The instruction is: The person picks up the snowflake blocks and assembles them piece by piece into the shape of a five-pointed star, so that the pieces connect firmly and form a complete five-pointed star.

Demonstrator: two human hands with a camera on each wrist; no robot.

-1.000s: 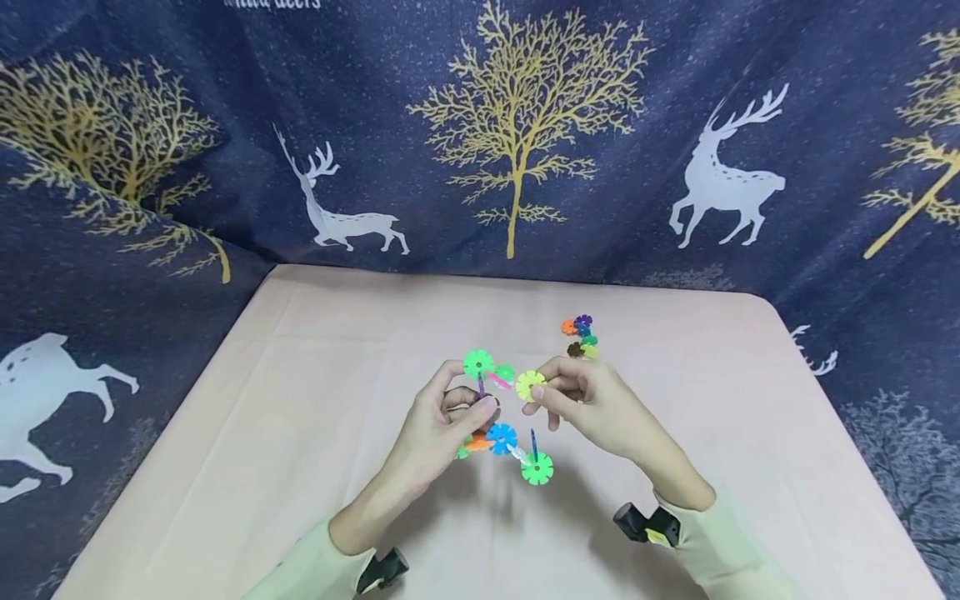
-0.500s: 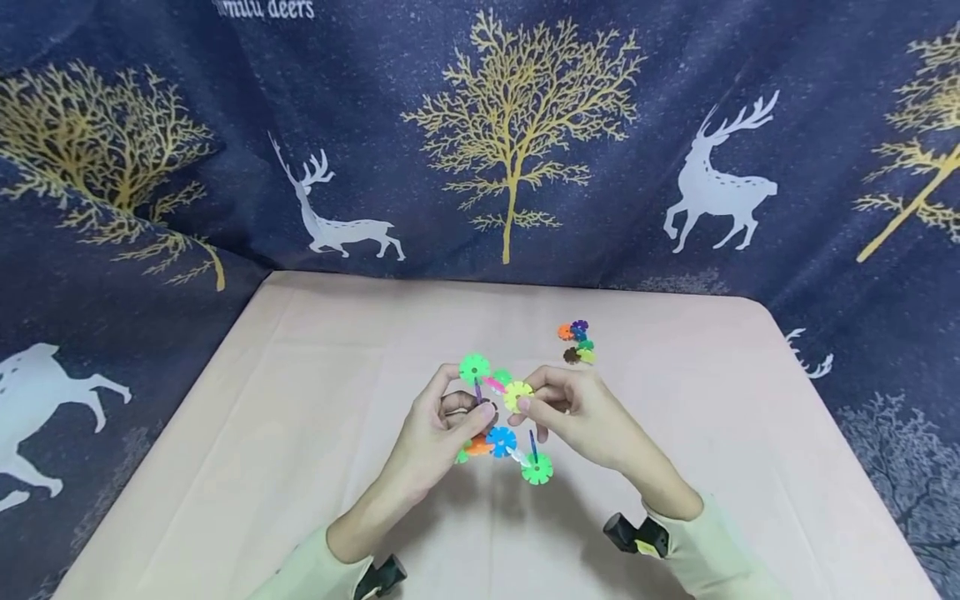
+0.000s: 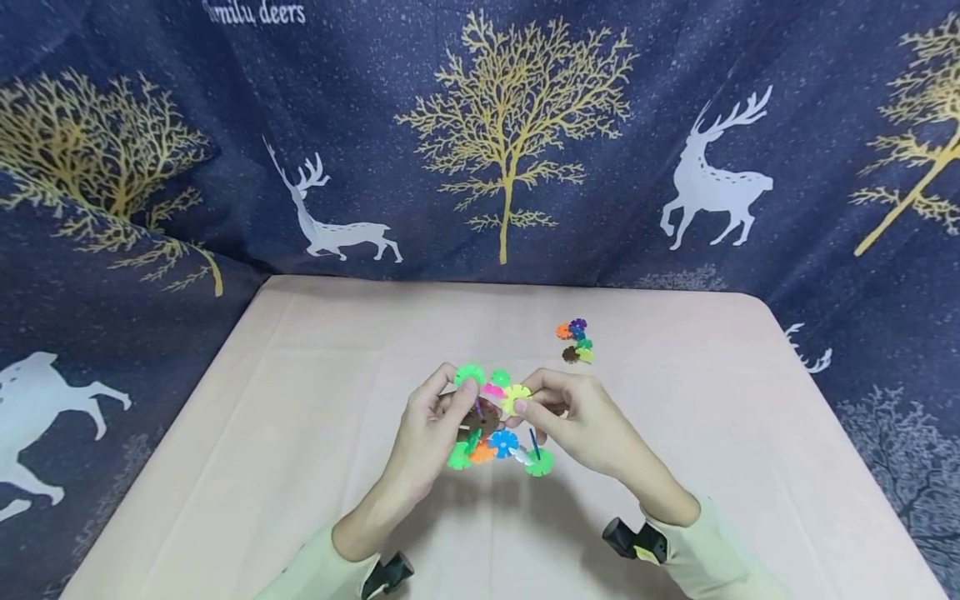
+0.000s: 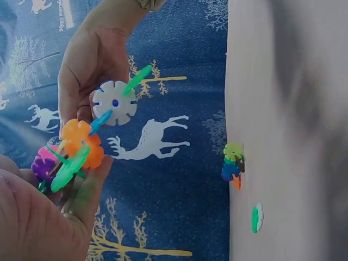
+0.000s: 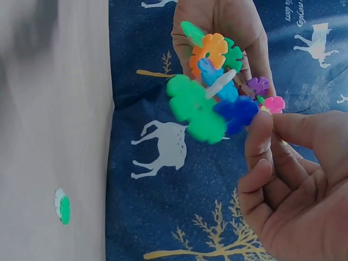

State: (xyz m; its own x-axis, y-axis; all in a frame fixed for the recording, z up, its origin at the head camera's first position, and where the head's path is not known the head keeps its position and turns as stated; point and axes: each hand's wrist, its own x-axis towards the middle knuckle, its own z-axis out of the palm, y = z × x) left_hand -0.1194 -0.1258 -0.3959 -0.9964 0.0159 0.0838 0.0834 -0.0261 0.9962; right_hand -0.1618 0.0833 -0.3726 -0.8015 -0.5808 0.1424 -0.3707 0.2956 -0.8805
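Observation:
Near the table's middle, my left hand (image 3: 427, 433) grips a chain of joined plastic snowflake discs, its thumb on the upper green disc (image 3: 468, 375). Below this hang a brown disc (image 3: 483, 419), an orange disc (image 3: 483, 452), a blue disc (image 3: 503, 443) and a lower green disc (image 3: 539, 462). A white disc (image 4: 115, 103) and a dark blue disc (image 5: 236, 114) show in the wrist views. My right hand (image 3: 581, 421) pinches a yellow disc (image 3: 515, 394) between thumb and fingers, close beside the pink disc (image 3: 492, 390). Whether yellow and pink are joined is hard to tell.
A small group of loose discs (image 3: 576, 340) lies farther back on the pink-covered table (image 3: 360, 333). Another green and white pair (image 4: 257, 218) lies on the table in the left wrist view. A dark blue curtain (image 3: 450, 242) with deer and trees hangs behind.
My right hand has brought the yellow disc left, up to the pink one. The left thumb has shifted up onto the green disc, and the chain has turned so the brown disc shows more.

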